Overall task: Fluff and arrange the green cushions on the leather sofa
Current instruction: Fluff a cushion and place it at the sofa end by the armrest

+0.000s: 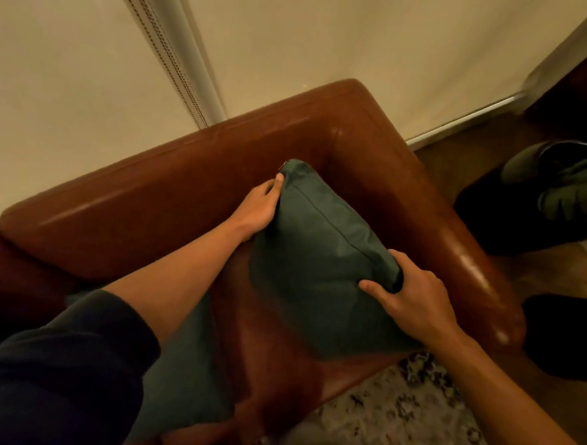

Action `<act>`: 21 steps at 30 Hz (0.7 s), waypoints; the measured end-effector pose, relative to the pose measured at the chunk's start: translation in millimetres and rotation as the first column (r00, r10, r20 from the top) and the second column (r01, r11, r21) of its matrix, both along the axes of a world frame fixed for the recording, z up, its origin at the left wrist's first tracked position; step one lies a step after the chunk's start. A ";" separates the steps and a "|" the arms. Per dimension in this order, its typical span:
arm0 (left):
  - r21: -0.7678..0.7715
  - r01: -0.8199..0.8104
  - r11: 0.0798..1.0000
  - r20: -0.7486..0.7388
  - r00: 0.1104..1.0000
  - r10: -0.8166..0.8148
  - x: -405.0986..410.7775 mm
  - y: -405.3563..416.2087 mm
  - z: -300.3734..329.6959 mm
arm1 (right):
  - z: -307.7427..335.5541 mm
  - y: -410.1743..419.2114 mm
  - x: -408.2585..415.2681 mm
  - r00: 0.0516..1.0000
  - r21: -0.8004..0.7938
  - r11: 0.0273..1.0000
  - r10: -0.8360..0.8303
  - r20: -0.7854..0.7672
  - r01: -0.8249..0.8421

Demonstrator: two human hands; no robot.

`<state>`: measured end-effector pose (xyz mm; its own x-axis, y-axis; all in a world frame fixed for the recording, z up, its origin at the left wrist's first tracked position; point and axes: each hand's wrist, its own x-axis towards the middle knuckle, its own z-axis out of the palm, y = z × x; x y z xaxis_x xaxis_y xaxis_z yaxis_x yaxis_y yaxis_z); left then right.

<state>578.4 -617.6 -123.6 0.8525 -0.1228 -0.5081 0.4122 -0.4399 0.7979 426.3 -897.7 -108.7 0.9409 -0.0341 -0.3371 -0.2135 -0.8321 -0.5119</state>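
In the head view, a green cushion is seen at the centre of the frame, stood on the seat in the corner of the leather sofa, where the backrest meets the armrest that runs down toward the right. Its long axis, marked by the seam, runs from the upper corner near the middle of the frame down to the lower right, and it is held at both ends of that axis. The upper corner is pinched by the left hand, the thumb laid on the near face and the fingers hidden behind, so the cushion lies just to the right of that hand. The lower right corner is gripped by the right hand, fingers curled into the bunched fabric, with the cushion's bulk lying up and to the left of it. The right hand is judged the nearer to the camera; any plumping or turning would be driven across this diagonal. A second green cushion lies flat on the seat at lower left, partly covered by the left forearm and its dark sleeve. A patterned rug is seen at the lower edge, a pale wall across the top, and dark things with an olive garment on the floor at the right edge.
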 end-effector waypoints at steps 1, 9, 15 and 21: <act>0.002 0.008 1.000 -0.012 1.000 -0.008 2.1 -3.0 -4.9 | -4.5 -1.8 -1.5 1.000 -0.006 1.000 -0.014 -0.004 0.014; -0.103 -0.060 0.993 -0.116 0.992 0.047 11.3 -25.4 -33.1 | -22.4 -19.1 -6.8 0.993 -0.033 0.992 -0.118 0.026 0.119; -0.156 -0.006 0.988 -0.078 0.997 -0.006 20.4 -56.4 -29.9 | -18.5 -39.0 -9.0 0.986 -0.077 0.985 -0.145 0.081 0.151; -0.126 0.085 0.988 -0.032 0.995 -0.090 24.7 -74.0 -25.0 | -14.0 -42.4 -10.2 0.989 -0.124 0.982 -0.135 0.059 0.141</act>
